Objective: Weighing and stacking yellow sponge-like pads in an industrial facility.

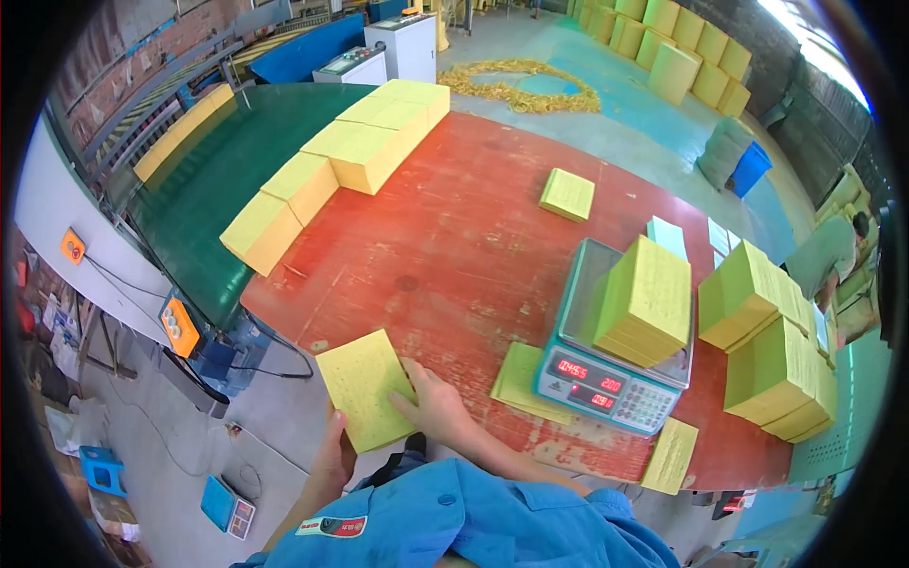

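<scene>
A stack of yellow paper sheets (367, 383) is between my hands at the near left edge of the red table (417, 241). My left hand (333, 459) grips its lower left side, the fingers partly hidden beneath. On its right side lies my right hand (434, 402), thumb on the top sheet and fingers along the edge. To the right stands a teal digital scale (606, 393) with red lit digits. A tall block of yellow paper (644, 298) rests on its steel pan. Some loose yellow sheets (525, 383) lie partly under the scale's left side.
Several paper stacks (781, 379) stand right of the scale. A small stack (567, 194) sits farther back. Yellow blocks (355, 151) line the table's left edge beside a green conveyor belt (204, 208). An orange control box (178, 327) hangs near. Another person (824, 256) bends at the far right.
</scene>
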